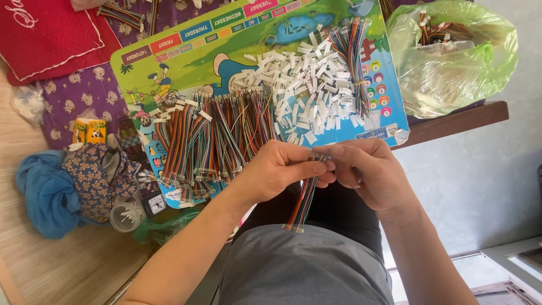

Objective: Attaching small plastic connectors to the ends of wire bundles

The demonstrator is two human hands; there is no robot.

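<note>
Fingers [316, 165] of both hands pinch the top end of a flat multicoloured ribbon cable [305, 197], the left hand [276, 172] clamping it from one side and the right hand [370, 172] closing on its tip from the other. This cable hangs down from the grip over the person's lap, just below the colourful board [186, 45]. On that board lie a heap of small white plastic connectors [305, 85], a row of finished cable bundles [209, 141] to the left of the heap, and one more bundle [353, 51] to its right. A green plastic bag [451, 62] sits beyond the board's right edge. By my judgement, a connector is being seated on the cable's tip; pressing it home calls for steady alignment.
</note>
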